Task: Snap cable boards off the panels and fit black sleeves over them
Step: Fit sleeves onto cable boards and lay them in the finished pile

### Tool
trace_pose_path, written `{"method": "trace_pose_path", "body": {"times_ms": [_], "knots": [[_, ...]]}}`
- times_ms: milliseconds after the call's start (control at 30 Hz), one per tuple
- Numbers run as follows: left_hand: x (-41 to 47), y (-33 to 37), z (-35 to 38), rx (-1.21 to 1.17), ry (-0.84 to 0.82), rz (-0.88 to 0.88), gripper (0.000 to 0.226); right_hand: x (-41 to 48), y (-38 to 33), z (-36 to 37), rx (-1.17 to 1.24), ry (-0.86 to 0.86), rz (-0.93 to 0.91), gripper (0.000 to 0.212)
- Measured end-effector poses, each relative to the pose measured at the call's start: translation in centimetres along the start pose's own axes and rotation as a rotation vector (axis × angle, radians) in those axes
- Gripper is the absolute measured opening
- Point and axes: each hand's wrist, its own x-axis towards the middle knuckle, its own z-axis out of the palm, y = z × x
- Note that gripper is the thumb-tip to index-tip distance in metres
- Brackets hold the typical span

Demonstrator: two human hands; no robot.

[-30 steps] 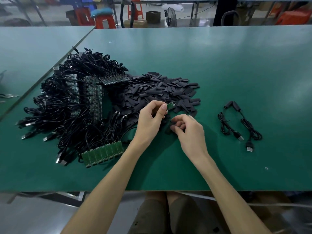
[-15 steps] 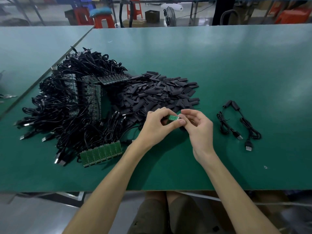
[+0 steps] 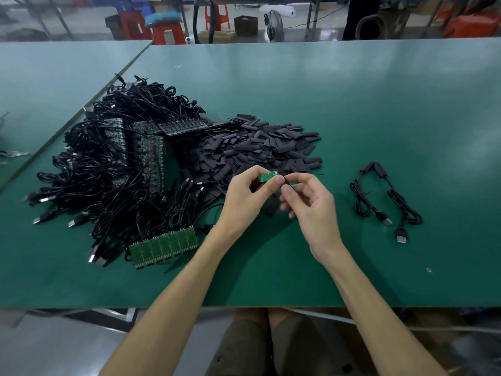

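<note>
The left hand is pinching a small green cable board between its thumb and curled forefinger, holding it a little above the table. The right hand is meeting it from the other side, its thumb and curled fingertips closing on a black sleeve, which is showing only as a thin dark edge sticking out to the right of the grip. Whether the sleeve is already over the board's end cannot be told. Directly beneath the two hands a loose dark piece is lying on the green table. Just beyond the grip a heap of black sleeves is spreading across the surface. To the left of the grip a tangle of black USB cables is lying with board panels buried in it. On that same side, nearer the person than the grip, a green panel of joined boards is lying flat at the tangle's edge. Well to the right of the grip two coiled cables with USB plugs are lying side by side.
</note>
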Motion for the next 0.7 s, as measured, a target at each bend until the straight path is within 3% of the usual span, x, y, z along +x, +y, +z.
{"method": "trace_pose_path", "body": {"times_ms": [400, 567, 700], "knots": [[-0.03, 0.17, -0.06, 0.039, -0.047, 0.009, 0.017, 0.06, 0.11, -0.25, 0.006, 0.072, -0.038, 0.019], [-0.09, 0.03, 0.00, 0.070, -0.033, -0.003, 0.021, -0.11, -0.26, 0.18, -0.161, 0.068, -0.100, 0.030], [-0.24, -0.01, 0.27, 0.132, -0.054, 0.005, 0.021, -0.15, -0.23, 0.03, -0.295, 0.138, -0.121, 0.021]]}}
